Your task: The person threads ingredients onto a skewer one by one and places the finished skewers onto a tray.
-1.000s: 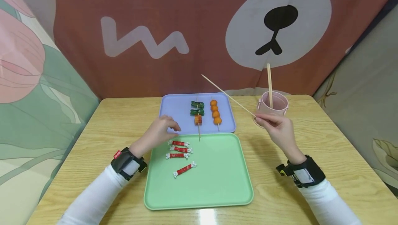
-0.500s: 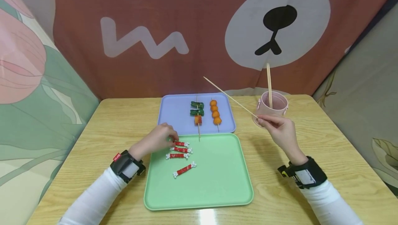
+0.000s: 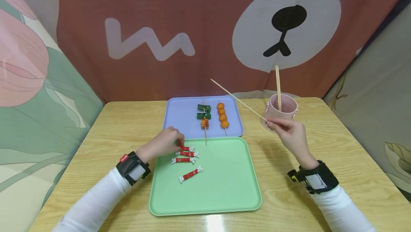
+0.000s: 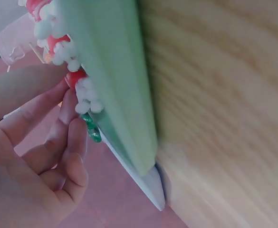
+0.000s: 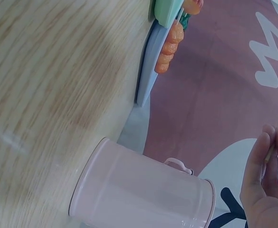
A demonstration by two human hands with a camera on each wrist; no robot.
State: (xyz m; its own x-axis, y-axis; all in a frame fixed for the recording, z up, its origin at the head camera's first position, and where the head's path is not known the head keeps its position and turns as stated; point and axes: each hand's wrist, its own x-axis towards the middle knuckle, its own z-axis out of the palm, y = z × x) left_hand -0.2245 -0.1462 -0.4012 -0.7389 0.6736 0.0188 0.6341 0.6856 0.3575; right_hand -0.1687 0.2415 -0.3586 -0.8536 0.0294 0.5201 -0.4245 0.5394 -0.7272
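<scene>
My left hand (image 3: 163, 142) is at the upper left of the green tray (image 3: 221, 192). Its thumb and fingertips pinch the farthest red piece with white knobbed ends (image 3: 189, 149); the left wrist view shows the same red piece (image 4: 75, 78) between the fingers. Three similar red pieces (image 3: 187, 154) lie nearer on the tray. Above the table at right, my right hand (image 3: 289, 135) pinches the lower end of a bare wooden skewer (image 3: 239, 101). The skewer slants up to the left, its tip over the far side of the blue tray.
Behind the green tray, the blue tray (image 3: 179, 114) holds a skewer of orange balls (image 3: 222, 115) and one with green pieces (image 3: 203, 116) and an orange-brown piece (image 3: 204, 123). A pink bucket (image 3: 271, 111) with upright wooden sticks (image 3: 278, 86) stands beyond my right hand.
My left hand has come down onto the farthest red piece and closed its fingertips on it. The right hand, with the skewer, has shifted very slightly to the right.
</scene>
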